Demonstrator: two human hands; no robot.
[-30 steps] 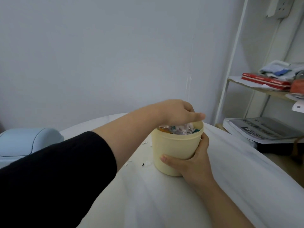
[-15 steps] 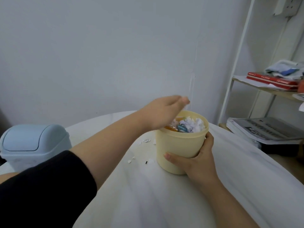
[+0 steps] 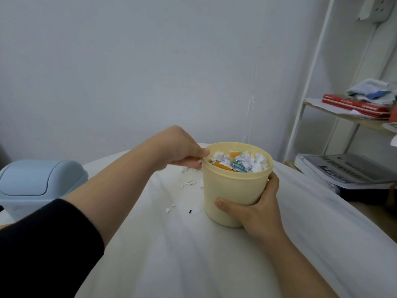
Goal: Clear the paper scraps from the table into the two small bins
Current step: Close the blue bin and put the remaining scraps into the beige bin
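Small cream-yellow round plastic bin [image 3: 232, 190] stands on the white-clothed table [image 3: 193, 254], heaped to the rim with crumpled white, orange and blue paper scraps [image 3: 238, 162]. Right hand [image 3: 255, 209] grasps its near lower wall. Left hand [image 3: 182, 149], fingers curled, touches the bin's left rim; cannot tell if it holds anything. Loose white paper bits [image 3: 187, 183] lie just left of the bin. Pale blue swing-lid plastic bin [image 3: 38, 181] sits well left.

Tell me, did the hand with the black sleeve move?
Yes. The left hand was over the open top of the yellow bin; now it is off the top, beside the bin's left rim.
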